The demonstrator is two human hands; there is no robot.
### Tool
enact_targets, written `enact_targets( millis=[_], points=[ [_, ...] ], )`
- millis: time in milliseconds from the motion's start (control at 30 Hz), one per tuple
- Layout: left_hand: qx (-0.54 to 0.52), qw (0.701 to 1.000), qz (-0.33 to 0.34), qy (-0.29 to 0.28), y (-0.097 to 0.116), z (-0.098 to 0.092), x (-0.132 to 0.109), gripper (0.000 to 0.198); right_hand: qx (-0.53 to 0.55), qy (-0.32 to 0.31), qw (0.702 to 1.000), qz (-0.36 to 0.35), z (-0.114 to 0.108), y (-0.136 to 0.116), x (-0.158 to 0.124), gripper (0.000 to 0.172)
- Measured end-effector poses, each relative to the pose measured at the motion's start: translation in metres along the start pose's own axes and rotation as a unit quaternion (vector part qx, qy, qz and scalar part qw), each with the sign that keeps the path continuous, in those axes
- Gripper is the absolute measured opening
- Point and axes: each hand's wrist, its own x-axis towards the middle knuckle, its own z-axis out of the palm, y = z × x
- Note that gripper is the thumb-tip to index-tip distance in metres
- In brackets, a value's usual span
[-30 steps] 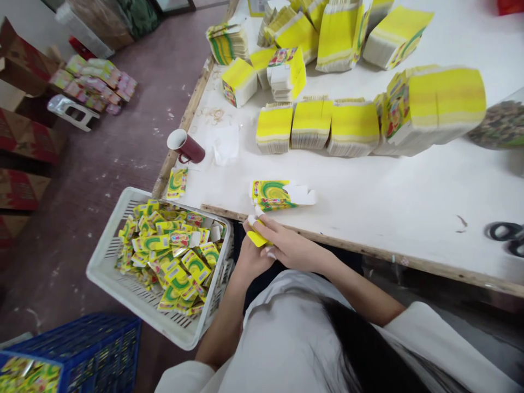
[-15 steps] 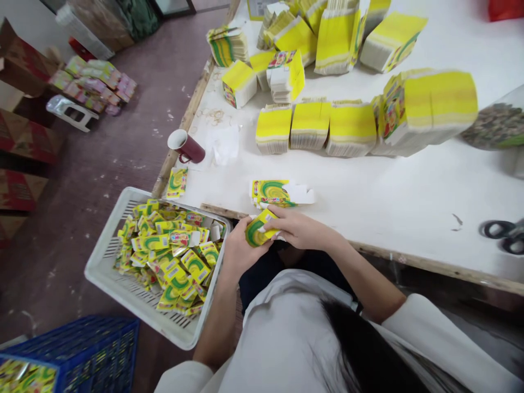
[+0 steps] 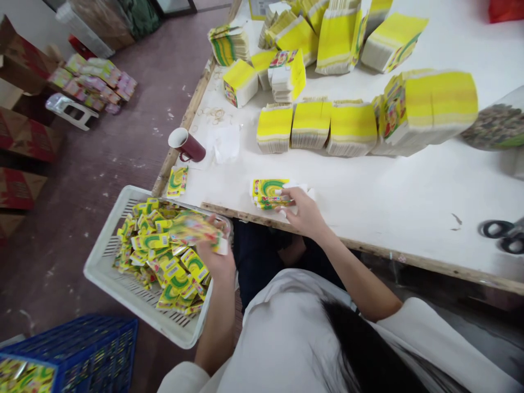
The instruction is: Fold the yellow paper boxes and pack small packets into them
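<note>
My left hand [image 3: 218,261] is over the white plastic basket [image 3: 133,317]. At its fingers is a small yellow printed carton [image 3: 195,228], smeared by motion, with a white end flap showing near the palm. On the table's front edge lies a small pile of flat yellow-and-green cartons [image 3: 268,188] with white flaps. My right hand [image 3: 303,210] reaches over that pile, thumb on the near side and fingers on top, gripping a carton there. Many similar cartons [image 3: 172,267] fill the basket in a loose heap.
Bundled stacks of yellow cartons [image 3: 352,121] stand across the table [image 3: 388,191]. A maroon mug [image 3: 190,147] sits near the left edge, with one carton piece [image 3: 177,181] below it. Black scissors [image 3: 505,234] lie at the right. A blue crate [image 3: 90,349] stands on the floor.
Both hands were together on one carton at the table edge. The left hand has swung left over the basket with it; the right has moved up to the pile.
</note>
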Motion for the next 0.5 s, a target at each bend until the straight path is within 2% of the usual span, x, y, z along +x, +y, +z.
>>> enact_targets(
  millis=[67,167,233,300,400,500],
  points=[
    [-0.125,0.984,-0.073,0.102,-0.001,-0.015,0.011,0.073,-0.127,0.053,0.99,0.037,-0.004,0.009,0.009,0.03],
    [-0.183,0.946,-0.219,0.156,-0.007,-0.027,0.018,0.072,-0.252,0.052,0.964,0.072,-0.002,0.019,0.017,0.022],
    [-0.182,0.933,-0.271,0.15,-0.013,-0.025,0.015,0.062,-0.279,0.042,0.956,0.076,0.002,0.021,0.019,0.018],
    [-0.168,0.937,-0.282,0.123,-0.019,-0.017,0.009,0.054,-0.281,0.033,0.956,0.075,0.005,0.02,0.02,0.02],
    [-0.138,0.954,-0.259,0.064,-0.027,-0.001,0.0,0.049,-0.253,0.02,0.964,0.081,0.005,0.014,0.021,0.024],
    [-0.109,0.968,-0.226,-0.01,-0.033,0.014,-0.01,0.052,-0.194,0.034,0.974,0.114,0.002,0.003,0.016,0.026]
  ],
)
